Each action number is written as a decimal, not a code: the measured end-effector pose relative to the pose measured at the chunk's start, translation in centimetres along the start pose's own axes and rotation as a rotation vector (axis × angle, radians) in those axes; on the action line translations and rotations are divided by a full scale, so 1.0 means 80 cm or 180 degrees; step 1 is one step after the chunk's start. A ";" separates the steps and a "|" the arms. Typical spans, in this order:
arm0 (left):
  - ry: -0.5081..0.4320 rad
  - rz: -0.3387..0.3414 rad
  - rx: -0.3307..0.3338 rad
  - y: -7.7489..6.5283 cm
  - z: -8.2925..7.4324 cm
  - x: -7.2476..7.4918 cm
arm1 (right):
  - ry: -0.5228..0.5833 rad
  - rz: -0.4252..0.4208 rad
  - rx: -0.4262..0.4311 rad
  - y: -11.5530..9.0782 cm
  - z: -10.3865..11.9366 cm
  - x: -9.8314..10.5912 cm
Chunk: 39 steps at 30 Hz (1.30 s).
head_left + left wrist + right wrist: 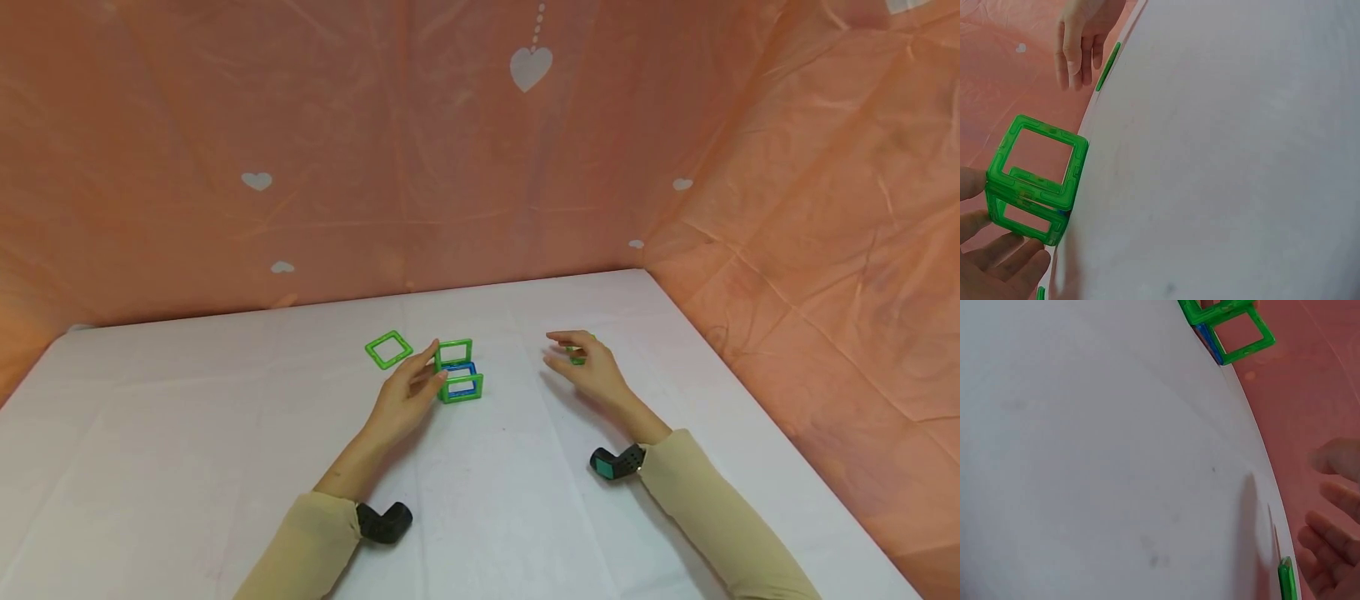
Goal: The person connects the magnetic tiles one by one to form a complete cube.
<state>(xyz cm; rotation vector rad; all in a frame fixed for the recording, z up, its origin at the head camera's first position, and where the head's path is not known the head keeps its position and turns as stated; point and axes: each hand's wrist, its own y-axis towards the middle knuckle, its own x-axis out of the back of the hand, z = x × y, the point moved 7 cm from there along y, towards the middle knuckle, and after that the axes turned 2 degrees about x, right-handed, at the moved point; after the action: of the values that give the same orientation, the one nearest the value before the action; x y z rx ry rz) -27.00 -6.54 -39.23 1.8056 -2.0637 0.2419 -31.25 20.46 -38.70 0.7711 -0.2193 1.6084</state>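
Observation:
A small open box of green square magnetic tiles [462,388] with a blue tile [459,369] as its base stands on the table. My left hand [401,400] holds it by its left side, thumb toward the near panel and fingers toward the far one. In the left wrist view the green box [1038,169] shows up close against the fingers. My right hand [592,372] hovers apart to the right with its fingers loosely bent and nothing between them. Partly hidden behind it lies a single green tile [577,361]; the right wrist view shows that tile [1287,581] edge-on below the fingers.
Another loose green tile [388,350] lies flat to the left of the box, beyond my left hand. A white cloth [510,500] covers the table. Orange sheeting with white hearts [450,150] hangs behind and at the right side.

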 end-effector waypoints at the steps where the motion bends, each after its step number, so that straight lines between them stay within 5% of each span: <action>1: -0.0004 -0.0002 -0.0005 0.000 0.000 0.000 | -0.0026 -0.0006 -0.0006 0.000 -0.001 0.001; 18: -0.0076 0.0007 -0.0041 0.000 -0.001 0.001 | 0.0231 -0.0027 -0.0196 0.004 -0.016 0.009; 39: 0.0010 0.0032 0.0062 0.000 0.004 0.001 | -0.0417 0.0109 -0.0503 0.005 -0.030 0.017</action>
<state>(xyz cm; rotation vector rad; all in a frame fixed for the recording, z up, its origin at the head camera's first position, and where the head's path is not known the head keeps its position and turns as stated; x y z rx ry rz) -27.05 -6.74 -39.46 1.8054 -2.0759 0.2684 -32.47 22.81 -39.63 0.7540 -0.4509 1.5534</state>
